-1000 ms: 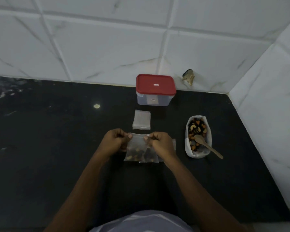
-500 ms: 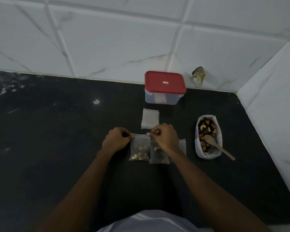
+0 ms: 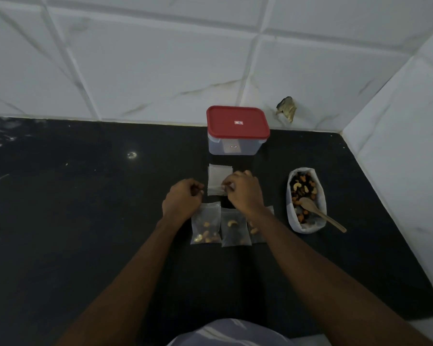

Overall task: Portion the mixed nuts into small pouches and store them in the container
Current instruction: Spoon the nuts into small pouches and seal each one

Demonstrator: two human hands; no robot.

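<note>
A person stands at a black countertop [image 3: 85, 221] backed by white marble-look tiles. Three small clear filled pouches lie flat in a row near the person: the left pouch [image 3: 206, 223] and middle pouch [image 3: 235, 227] show cashews and dark pieces, and the right pouch [image 3: 259, 232] is partly hidden under the right forearm. Just beyond them sits a stack of empty pouches [image 3: 218, 177]. The right hand [image 3: 245, 193] pinches its near edge with curled fingers. The left hand [image 3: 183, 198] is curled beside the stack; I cannot tell whether it holds anything. A clear container [image 3: 235, 147] with a closed red lid [image 3: 238, 123] stands by the wall. To the right, a white bag [image 3: 291, 213] holds mixed nuts [image 3: 303, 187] and a wooden spoon [image 3: 320, 213].
</note>
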